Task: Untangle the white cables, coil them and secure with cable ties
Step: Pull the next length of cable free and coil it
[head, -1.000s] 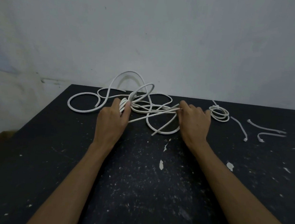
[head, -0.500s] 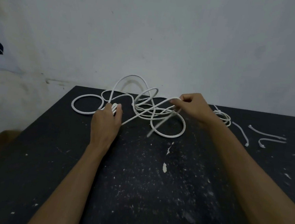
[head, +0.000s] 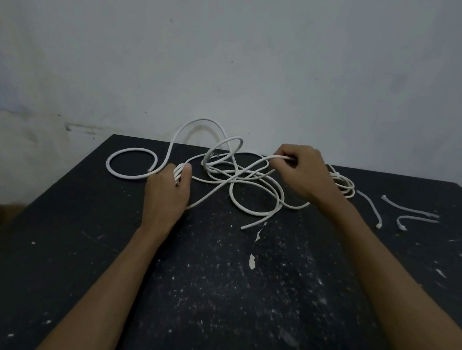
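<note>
Head view: I see a loose tangle of white round cable (head: pixel 241 175) lying across the far middle of the black, paint-flecked tabletop (head: pixel 242 300), w/ one wide ring (head: pixel 131 163) at 10 o'clock of the tangle and a free end (head: pixel 243 227) pointing toward 6 o'clock.

Left hand (head: pixel 168 189) sits at 9 o'clock of the tangle, grip closed round a small bunch of cable turns (head: pixel 179 172), thumb over the top.

Right hand (head: pixel 304 175) is at 3 o'clock, raised off the tabletop, fingers curled, pinching one strand (head: pixel 269 159) that arcs up from the pile.

Behind the right wrist, approx 3 o'clock, a small coiled white cable bundle (head: pixel 344 183) rests on the tabletop, partly hidden.

Farther toward 3 o'clock lie three thin white cable ties (head: pixel 371 206), apart from each other.

Pale grey wall (head: pixel 260 66) at 12 o'clock, directly behind the tabletop's far edge.
</note>
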